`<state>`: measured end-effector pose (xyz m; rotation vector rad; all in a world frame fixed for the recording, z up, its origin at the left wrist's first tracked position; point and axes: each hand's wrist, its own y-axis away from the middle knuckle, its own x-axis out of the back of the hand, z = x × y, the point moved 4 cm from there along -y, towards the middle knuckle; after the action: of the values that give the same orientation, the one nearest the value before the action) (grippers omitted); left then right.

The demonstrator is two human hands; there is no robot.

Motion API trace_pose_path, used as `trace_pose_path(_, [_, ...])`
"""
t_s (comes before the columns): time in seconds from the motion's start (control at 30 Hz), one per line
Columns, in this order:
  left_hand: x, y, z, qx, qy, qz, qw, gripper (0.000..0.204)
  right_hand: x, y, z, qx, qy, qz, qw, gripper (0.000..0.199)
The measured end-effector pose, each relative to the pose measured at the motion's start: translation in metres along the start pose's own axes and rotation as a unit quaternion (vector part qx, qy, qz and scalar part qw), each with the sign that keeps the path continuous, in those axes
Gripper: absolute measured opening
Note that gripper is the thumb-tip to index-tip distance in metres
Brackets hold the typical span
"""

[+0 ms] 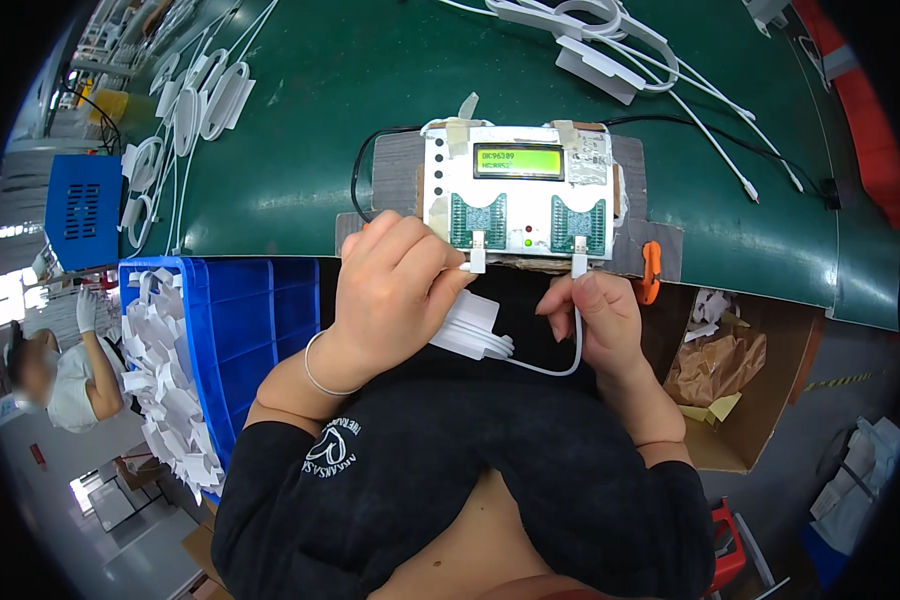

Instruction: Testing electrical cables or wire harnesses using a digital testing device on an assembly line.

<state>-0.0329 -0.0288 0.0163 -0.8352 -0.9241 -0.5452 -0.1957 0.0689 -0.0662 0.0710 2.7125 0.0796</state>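
Both forearms come up from the lower edge in dark sleeves, bent at the wrist toward the near edge of the green bench. The left hand is curled almost closed, knuckles up, its fingertips pinching the white connector that sits at the left socket of the white tester box. A thin bangle rings that wrist. The right hand is half closed, thumb and forefinger pinched on the second connector at the box's right socket. The white cable loops below the right hand to a folded white bundle lying between the hands, just under the left fingers. The box stands taped at the bench's near edge, its green screen lit. A blue crate of white paper pieces stands left of the left forearm.
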Motion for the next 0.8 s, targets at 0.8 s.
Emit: trace_pose_path(0.8, [0.060, 0.020, -0.014, -0.114, 0.214, -0.125, 0.962, 0.018, -0.023, 0.023, -0.060, 0.228, 0.304, -0.088, 0.921, 0.023])
